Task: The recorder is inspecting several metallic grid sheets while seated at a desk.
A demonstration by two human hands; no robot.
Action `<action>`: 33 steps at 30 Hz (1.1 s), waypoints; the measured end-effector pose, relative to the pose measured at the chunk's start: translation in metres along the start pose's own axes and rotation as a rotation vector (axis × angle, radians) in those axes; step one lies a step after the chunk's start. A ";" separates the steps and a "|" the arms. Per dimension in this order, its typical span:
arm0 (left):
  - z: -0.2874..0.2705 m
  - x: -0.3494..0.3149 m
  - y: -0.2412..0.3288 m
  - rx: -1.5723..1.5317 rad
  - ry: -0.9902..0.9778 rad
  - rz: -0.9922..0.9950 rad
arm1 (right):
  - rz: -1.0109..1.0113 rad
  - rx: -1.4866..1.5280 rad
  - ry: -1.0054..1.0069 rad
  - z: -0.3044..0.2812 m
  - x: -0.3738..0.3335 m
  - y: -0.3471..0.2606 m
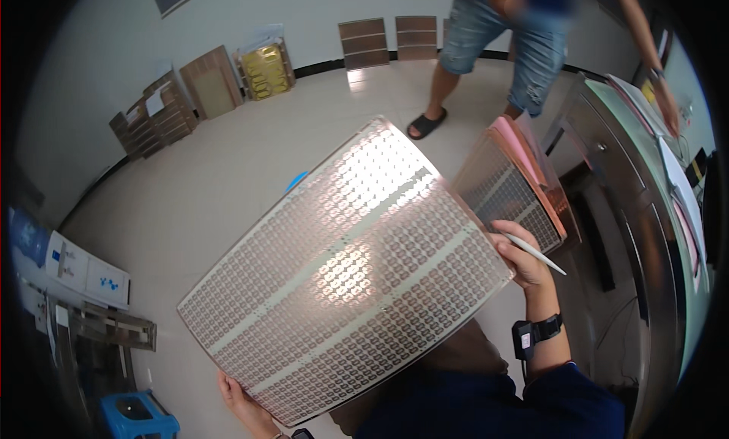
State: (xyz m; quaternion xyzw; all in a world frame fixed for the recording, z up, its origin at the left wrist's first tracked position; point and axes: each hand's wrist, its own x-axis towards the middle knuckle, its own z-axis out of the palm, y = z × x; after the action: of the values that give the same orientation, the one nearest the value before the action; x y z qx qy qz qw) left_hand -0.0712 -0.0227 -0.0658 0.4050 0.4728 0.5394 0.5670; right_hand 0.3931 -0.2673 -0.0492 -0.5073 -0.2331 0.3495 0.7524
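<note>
A large thin circuit board panel (pixel 304 295), covered with rows of small repeated patterns and pale strips, is tilted in front of me. Light glares off its upper part and middle. My left hand (pixel 241 402) grips its lower left edge, with most of the fingers behind it. At the right corner my right hand (pixel 524 258) pinches the edge. A slim white pen (pixel 535 254) also sits in my right hand, its tip pointing down to the right. Just beyond that hand stands a stack of similar panels (pixel 505 184) with pink sheets.
A long metal desk (pixel 607 162) with papers runs along the right. Another person in denim shorts (pixel 497 40) stands at the far right, one arm over the desk. Several panels (pixel 364 44) lean along the wall. A blue stool (pixel 139 416) stands lower left.
</note>
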 end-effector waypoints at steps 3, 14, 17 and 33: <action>-0.012 0.004 -0.011 -0.055 0.009 0.056 | 0.008 -0.063 0.033 0.005 0.001 -0.005; 0.000 -0.007 0.004 -0.153 -0.183 0.047 | -0.037 -0.460 0.070 0.007 0.014 0.003; 0.009 -0.011 0.010 -0.195 -0.164 0.015 | -0.055 -0.333 0.103 0.000 0.016 0.012; 0.002 -0.007 0.012 -0.241 -0.240 -0.027 | -0.069 -0.208 0.178 -0.003 0.020 0.008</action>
State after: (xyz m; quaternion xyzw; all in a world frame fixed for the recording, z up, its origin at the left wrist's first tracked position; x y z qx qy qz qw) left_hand -0.0717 -0.0281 -0.0530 0.3892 0.3393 0.5323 0.6709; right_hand 0.4059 -0.2515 -0.0573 -0.6031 -0.2177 0.2513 0.7251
